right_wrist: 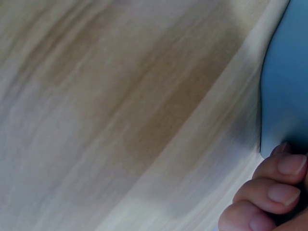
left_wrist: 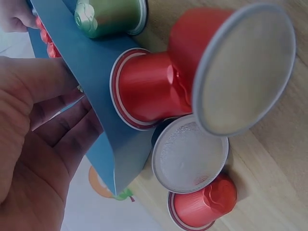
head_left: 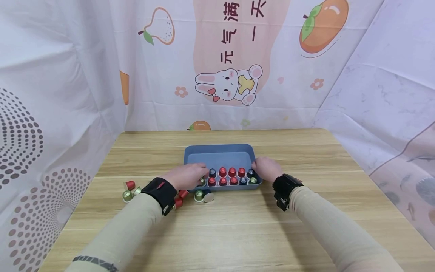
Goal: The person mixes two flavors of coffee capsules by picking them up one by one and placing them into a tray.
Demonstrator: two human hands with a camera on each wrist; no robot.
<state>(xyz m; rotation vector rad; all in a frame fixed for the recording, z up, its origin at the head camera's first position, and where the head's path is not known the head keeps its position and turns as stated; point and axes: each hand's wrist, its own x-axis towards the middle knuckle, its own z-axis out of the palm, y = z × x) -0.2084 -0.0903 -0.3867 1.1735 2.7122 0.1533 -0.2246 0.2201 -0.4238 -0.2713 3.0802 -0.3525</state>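
Observation:
A blue tray (head_left: pixel 219 148) holds two rows of red, dark blue and green coffee capsules along its near side. My left hand (head_left: pixel 190 175) reaches over the tray's left end, its fingertips around a green coffee capsule (head_left: pixel 202 182) in the near corner. In the left wrist view the thumb and fingers (left_wrist: pixel 77 132) come together behind the tray wall (left_wrist: pixel 79 53), which hides most of that capsule. At the opposite end, my right hand (head_left: pixel 268 169) grips the tray's right rim. Its curled fingers (right_wrist: pixel 281 193) show at the tray's corner in the right wrist view.
Loose capsules lie outside the tray: a red one (head_left: pixel 130 185) and a green one (head_left: pixel 127 195) at the left, a green one (head_left: pixel 199 195) and a tipped one (head_left: pixel 209 197) before the tray. A printed cloth (head_left: pixel 163 83) hangs behind the wooden table (head_left: pixel 244 230).

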